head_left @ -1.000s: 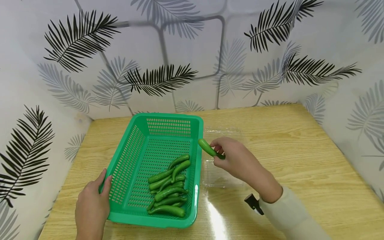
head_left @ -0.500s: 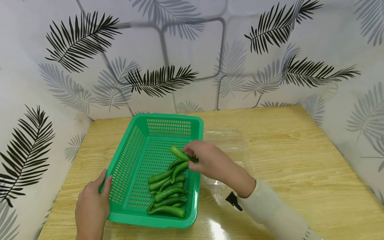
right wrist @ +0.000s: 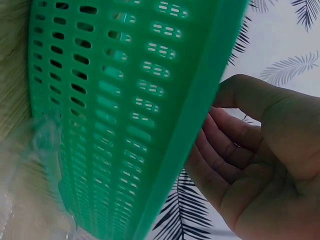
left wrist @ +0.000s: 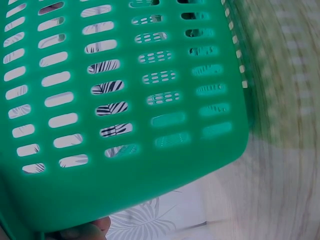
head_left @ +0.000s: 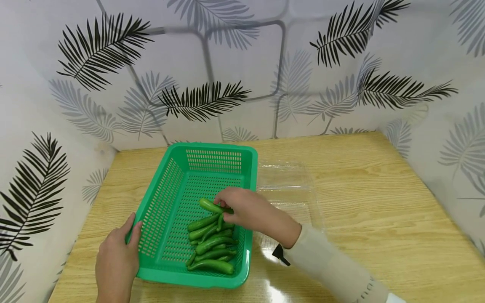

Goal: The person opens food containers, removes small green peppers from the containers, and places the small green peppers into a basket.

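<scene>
A green plastic basket (head_left: pixel 151 202) with slotted walls stands on the table, several long green peppers (head_left: pixel 212 244) piled in its near right part. My left hand (head_left: pixel 116 256) grips the basket's left rim, thumb over the top; in the left wrist view only some fingertips show below the basket wall. Over the pile, my right hand (head_left: pixel 250 210) pinches one green pepper (head_left: pixel 210 205) by its thin end, its thick end pointing left. The right wrist view shows the right hand (right wrist: pixel 270 155) reaching over the basket's rim, its fingertips and the pepper hidden behind the wall.
A clear plastic box (head_left: pixel 288 185) lies just right of the basket, partly covered by my right forearm. The wooden table (head_left: pixel 371 202) extends to the right. Walls with a leaf pattern (head_left: pixel 204 101) enclose it at the back and sides.
My right hand has moved left from above the clear box, over the basket's right rim and down to the pile, carrying the green pepper. The left hand and basket have stayed in place.
</scene>
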Demonstrator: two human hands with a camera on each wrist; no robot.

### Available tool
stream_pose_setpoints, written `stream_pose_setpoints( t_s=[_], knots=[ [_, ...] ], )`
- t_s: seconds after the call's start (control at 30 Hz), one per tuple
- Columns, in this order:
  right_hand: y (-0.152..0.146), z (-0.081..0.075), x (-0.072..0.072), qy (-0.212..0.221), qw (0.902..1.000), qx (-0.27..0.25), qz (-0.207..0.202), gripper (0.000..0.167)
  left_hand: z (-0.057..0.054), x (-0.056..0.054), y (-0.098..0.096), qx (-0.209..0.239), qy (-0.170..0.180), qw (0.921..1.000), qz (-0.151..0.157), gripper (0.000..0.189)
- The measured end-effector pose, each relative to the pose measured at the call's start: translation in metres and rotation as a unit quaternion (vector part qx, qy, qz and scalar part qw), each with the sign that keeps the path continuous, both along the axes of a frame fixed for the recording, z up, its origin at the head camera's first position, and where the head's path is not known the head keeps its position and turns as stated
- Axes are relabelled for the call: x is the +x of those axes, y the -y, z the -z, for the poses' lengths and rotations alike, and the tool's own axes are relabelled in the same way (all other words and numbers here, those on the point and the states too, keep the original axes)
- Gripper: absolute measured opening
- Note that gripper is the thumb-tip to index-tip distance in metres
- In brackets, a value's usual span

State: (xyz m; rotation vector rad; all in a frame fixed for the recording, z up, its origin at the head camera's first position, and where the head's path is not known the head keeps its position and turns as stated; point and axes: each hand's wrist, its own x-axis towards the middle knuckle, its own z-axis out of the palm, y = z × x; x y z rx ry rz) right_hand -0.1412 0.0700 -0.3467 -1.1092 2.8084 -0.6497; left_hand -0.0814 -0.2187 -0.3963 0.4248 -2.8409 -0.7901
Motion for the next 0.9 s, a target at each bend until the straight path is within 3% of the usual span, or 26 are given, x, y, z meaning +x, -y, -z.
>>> stream_pose_setpoints(
  t_s=[0.27,0.5,0.7,0.9],
  knots=[
    [0.01,0.008,-0.002,0.019,0.9993,0.032,-0.011,0.022,0.0,0.0,-0.001,0.001,-0.005,1.0,0.0,0.05],
    [0.019,0.021,-0.004,0.044,0.9937,0.103,-0.005,0.01,0.0,0.0,0.0,-0.003,-0.005,1.0,0.001,0.05],
    [0.024,0.031,-0.004,0.034,0.9908,0.131,0.008,0.031,0.0,0.0,0.0,-0.002,0.003,1.0,0.0,0.05],
    [0.027,0.035,-0.002,0.018,0.989,0.145,0.021,0.033,-0.001,0.0,-0.001,-0.004,0.011,0.9999,-0.001,0.051]
  ],
)
